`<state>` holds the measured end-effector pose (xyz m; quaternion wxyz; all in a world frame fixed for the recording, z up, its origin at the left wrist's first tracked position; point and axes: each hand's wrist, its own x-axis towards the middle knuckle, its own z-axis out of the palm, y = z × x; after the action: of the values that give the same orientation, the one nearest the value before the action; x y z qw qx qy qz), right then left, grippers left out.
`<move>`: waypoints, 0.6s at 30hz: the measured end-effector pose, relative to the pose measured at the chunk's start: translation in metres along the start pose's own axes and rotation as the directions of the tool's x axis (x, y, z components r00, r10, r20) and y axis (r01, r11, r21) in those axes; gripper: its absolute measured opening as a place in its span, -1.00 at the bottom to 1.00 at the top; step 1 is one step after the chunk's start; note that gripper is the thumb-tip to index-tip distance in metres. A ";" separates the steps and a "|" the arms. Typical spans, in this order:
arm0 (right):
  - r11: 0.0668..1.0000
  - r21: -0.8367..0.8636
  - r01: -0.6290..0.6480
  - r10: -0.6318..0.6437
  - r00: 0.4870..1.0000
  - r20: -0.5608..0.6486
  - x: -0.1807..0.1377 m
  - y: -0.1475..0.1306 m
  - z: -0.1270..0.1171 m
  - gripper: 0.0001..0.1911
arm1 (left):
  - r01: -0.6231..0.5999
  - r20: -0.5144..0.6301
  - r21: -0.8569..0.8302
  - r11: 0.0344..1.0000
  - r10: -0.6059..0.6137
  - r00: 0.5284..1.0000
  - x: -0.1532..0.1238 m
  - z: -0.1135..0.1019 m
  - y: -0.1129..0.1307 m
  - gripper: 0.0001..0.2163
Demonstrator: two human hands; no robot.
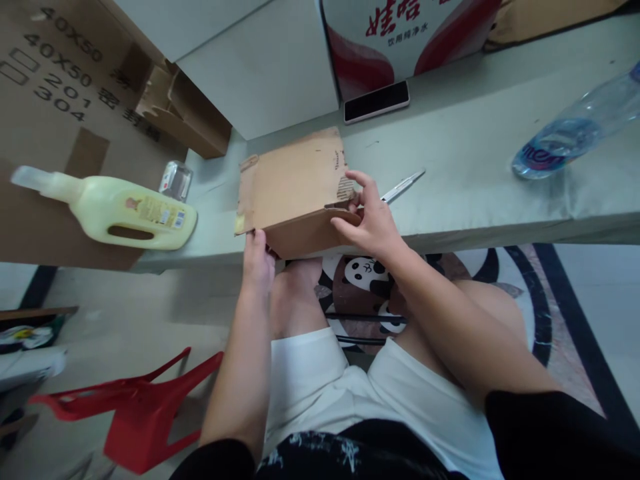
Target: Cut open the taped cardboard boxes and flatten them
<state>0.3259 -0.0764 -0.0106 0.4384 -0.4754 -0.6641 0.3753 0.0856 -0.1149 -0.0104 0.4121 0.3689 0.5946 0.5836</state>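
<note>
A small brown cardboard box (pixel 293 190) lies at the front edge of the pale table (pixel 475 167), partly over the edge. My left hand (pixel 257 257) grips its lower left corner from below, fingers curled under the box. My right hand (pixel 367 217) holds the box's right end, thumb and fingers pinching a folded flap. A white-handled knife or cutter (pixel 403 187) lies on the table just behind my right hand.
A pale yellow lotion bottle (pixel 115 207) lies on its side at the left, a small glass jar (pixel 175 180) behind it. A phone (pixel 376 101) rests by a red and white carton (pixel 400 33). A water bottle (pixel 580 130) lies at right. A red plastic chair (pixel 135 407) stands below left.
</note>
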 end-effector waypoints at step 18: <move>0.929 0.369 0.001 0.095 0.966 -0.241 0.005 0.003 -0.011 -0.76 | -0.069 -0.057 0.156 0.985 0.078 0.995 0.009 -0.052 -0.005 -0.56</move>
<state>0.3361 -0.0702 -0.0088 0.5917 -0.4452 -0.5090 0.4388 0.0342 -0.1269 -0.0170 0.3417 0.4025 0.6365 0.5622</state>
